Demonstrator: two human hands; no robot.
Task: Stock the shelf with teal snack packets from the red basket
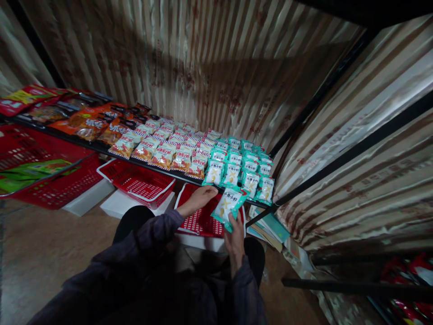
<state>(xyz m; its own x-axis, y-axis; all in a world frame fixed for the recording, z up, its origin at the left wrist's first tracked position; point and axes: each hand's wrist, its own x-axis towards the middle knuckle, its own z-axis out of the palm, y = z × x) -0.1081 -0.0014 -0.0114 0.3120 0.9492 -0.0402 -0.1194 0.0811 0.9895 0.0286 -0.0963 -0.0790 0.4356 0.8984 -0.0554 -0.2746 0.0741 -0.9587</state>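
A teal and white snack bag [228, 206] is tilted in my right hand [235, 235], which grips its lower right corner over a red basket. My left hand [202, 198] hovers just left of that bag, near the shelf's front edge, its fingers drawn together; whether anything small is between them is hidden. Rows of similar teal bags [233, 173] stand at the right end of the black shelf [162, 170]. Beside them, to the left, are rows of white and orange snack bags [163, 155].
Orange bags [91, 128] and red bags [29, 99] fill the shelf's left part. Below are red baskets [135, 183] [199, 221], some on white boxes [115, 207]. Black metal bars [338, 284] cross at the right, and a pleated curtain [203, 67] hangs behind.
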